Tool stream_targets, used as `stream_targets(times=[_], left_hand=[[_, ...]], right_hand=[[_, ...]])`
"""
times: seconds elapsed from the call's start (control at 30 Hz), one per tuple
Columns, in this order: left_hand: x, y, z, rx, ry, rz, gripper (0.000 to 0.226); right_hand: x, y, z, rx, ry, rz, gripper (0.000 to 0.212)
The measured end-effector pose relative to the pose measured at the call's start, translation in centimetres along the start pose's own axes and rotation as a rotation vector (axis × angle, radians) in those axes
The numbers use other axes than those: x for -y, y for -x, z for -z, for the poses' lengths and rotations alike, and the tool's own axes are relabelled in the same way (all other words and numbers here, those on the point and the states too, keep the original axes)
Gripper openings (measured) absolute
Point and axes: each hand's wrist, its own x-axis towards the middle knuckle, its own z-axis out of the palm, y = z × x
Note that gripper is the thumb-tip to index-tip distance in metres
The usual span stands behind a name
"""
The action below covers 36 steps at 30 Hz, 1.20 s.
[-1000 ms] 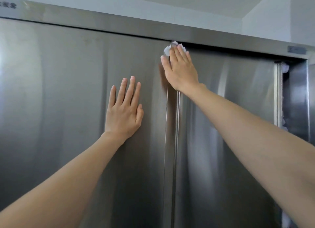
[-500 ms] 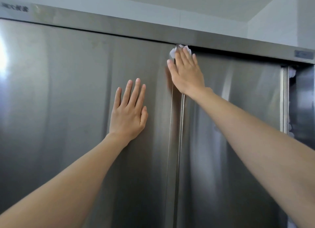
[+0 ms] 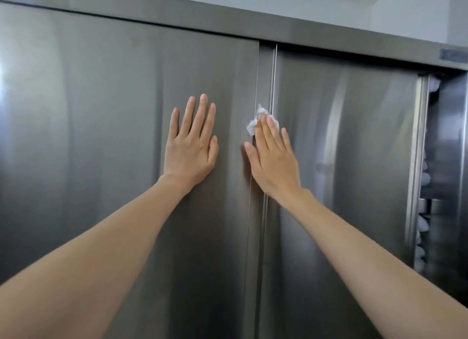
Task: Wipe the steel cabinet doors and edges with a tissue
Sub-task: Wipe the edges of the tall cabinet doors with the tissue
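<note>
Head view shows two steel sliding doors under a steel top rail (image 3: 329, 38); the left door (image 3: 88, 148) overlaps the right door (image 3: 354, 161) at a vertical seam (image 3: 263, 224) near the middle of the cabinet. The right hand (image 3: 274, 158) lies flat with fingers straight, pressing a crumpled white tissue (image 3: 254, 124) against that seam, roughly a third of the way down from the top rail; the tissue pokes out above and to the left of the fingertips. The left hand (image 3: 191, 146) is spread flat on the left door just beside the seam, fingers extended, holding nothing; it seems to steady the panel.

As a judgement, the work is partway through the centre edge; the long stretch of seam below the right wrist looks yet to be covered; whether the broad door faces are wiped cannot be told, since the steel shows only soft reflections and faint streaks; the right door's far edge (image 3: 417, 161) and the top rail also belong to the job.

Room for moving is generous downward; the seam runs unobstructed to the bottom of the frame. Upward, the top rail closes off travel. To the right, the door stands slid slightly open, leaving a dark gap (image 3: 445, 174) with pale items stacked inside, too blurred to name; the tissue could snag on that exposed edge.
</note>
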Motion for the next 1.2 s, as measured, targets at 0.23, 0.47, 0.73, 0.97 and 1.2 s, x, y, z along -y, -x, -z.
stream_targets(times=[0.23,0.47,0.73,0.97,1.2], left_hand=[[-0.1,0.0,0.0,0.008,-0.001,-0.001,0.064],[0.0,0.1,0.1,0.018,0.000,-0.004,0.064],[-0.1,-0.2,0.6,0.092,-0.020,0.005,0.064],[-1.5,4.7,2.5,0.053,0.071,0.010,0.062],[-4.2,17.4,1.9,0.149,0.138,0.141,0.062]], right_hand=[[1.9,15.1,-4.0,0.059,-0.065,0.044,0.064],[0.6,2.0,-0.4,0.009,-0.007,-0.004,0.071],[1.4,9.6,-3.0,0.017,0.043,0.002,0.062],[1.1,9.5,-2.4,0.044,0.060,0.042,0.065],[1.4,9.5,-2.3,0.084,0.063,0.041,0.065]])
